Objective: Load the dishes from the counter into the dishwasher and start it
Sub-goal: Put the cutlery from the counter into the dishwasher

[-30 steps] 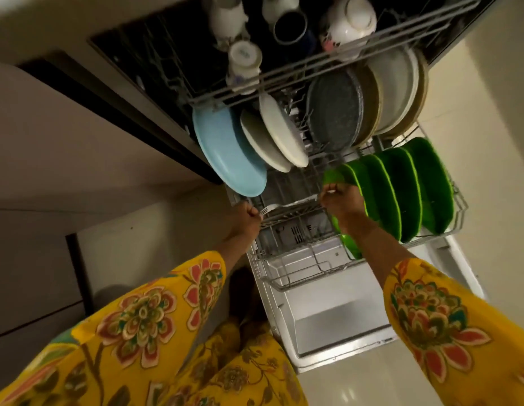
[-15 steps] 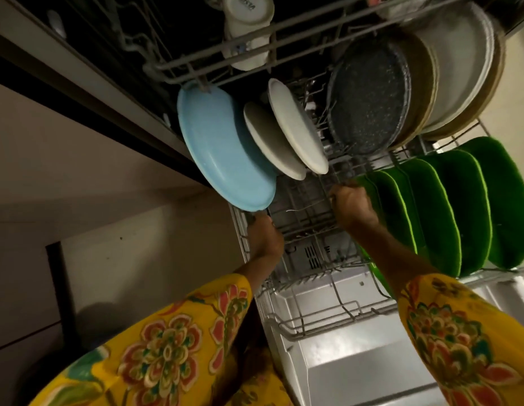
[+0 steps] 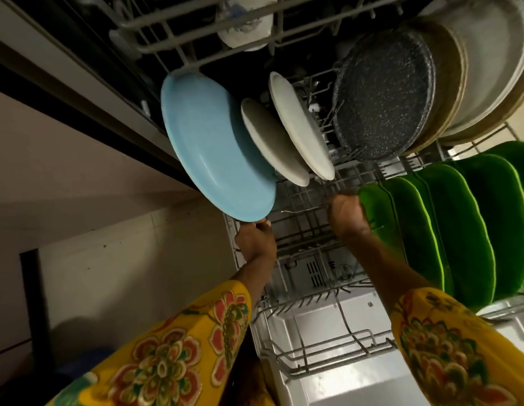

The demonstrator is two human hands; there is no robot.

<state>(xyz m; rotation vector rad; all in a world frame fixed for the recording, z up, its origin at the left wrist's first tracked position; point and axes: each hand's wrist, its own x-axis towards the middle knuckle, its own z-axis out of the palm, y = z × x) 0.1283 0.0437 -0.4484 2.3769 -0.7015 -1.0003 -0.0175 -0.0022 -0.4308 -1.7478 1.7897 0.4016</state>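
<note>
Right hand (image 3: 347,215): I am pinching a thin metal fork (image 3: 301,211) over the wire lower rack (image 3: 328,351); left hand (image 3: 254,241), fingers curled, is gripping its rim beneath the glossy blue oval plate (image 3: 213,153).

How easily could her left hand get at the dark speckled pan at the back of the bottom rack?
Probably not easily. The left hand sits at the rack's near left edge, and the blue plate and two grey plates stand between it and the speckled pan.

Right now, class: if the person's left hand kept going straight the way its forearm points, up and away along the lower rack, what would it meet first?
Most likely the blue plate: the left hand sits just under its lower rim, apparently touching or nearly so, though depth is unclear.
</note>
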